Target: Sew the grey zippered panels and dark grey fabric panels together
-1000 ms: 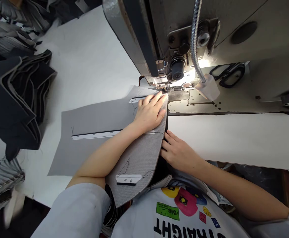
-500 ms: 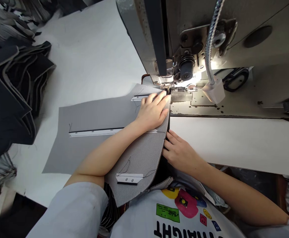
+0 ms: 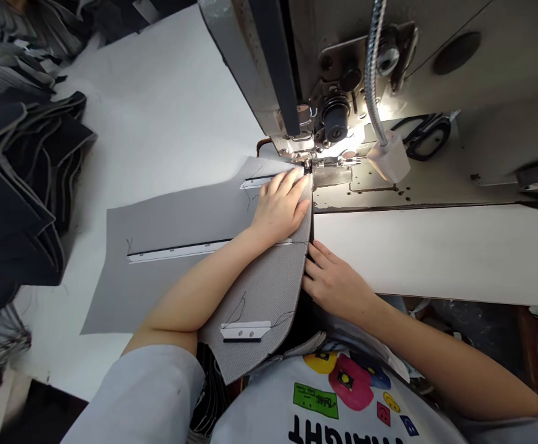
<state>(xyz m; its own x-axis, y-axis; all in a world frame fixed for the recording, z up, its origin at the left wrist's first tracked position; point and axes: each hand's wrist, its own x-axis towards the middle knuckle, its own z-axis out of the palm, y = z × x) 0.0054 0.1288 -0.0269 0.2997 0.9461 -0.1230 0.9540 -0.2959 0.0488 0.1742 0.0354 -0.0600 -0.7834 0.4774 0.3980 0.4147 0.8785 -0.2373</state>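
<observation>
Left grip (image 3: pixel 278 208): fingers flat and close together, not clamped, pressing down on the curved grey mesh panel (image 3: pixel 269 290), fingertips just short of the presser foot (image 3: pixel 328 163). Right grip (image 3: pixel 334 285): fingers spread against the panel's curved edge; thumb hidden, so cannot tell if it pinches underneath.

Panel runs from the foot, under the left forearm, toward the chest. Below it lies a flat grey panel (image 3: pixel 171 228) with white strips (image 3: pixel 176 251); cannot tell if one folded piece or two. A loose dark thread (image 3: pixel 238 311) trails on the curved panel.

Outward: steel plate (image 3: pixel 333 176) of the sewing machine (image 3: pixel 269 68), gooseneck lamp (image 3: pixel 374 74), black-handled shears (image 3: pixel 428 137). White bench (image 3: pixel 435 253) to the right; stacked dark fabric pieces (image 3: pixel 19 185) at far left.

Risks: left fingertips sit near the foot, so a forward slide could carry them toward the needle, too small to make out. Uneven pressure between grips could shift the layers and pull the edge off line. The loose thread could catch under the foot.
</observation>
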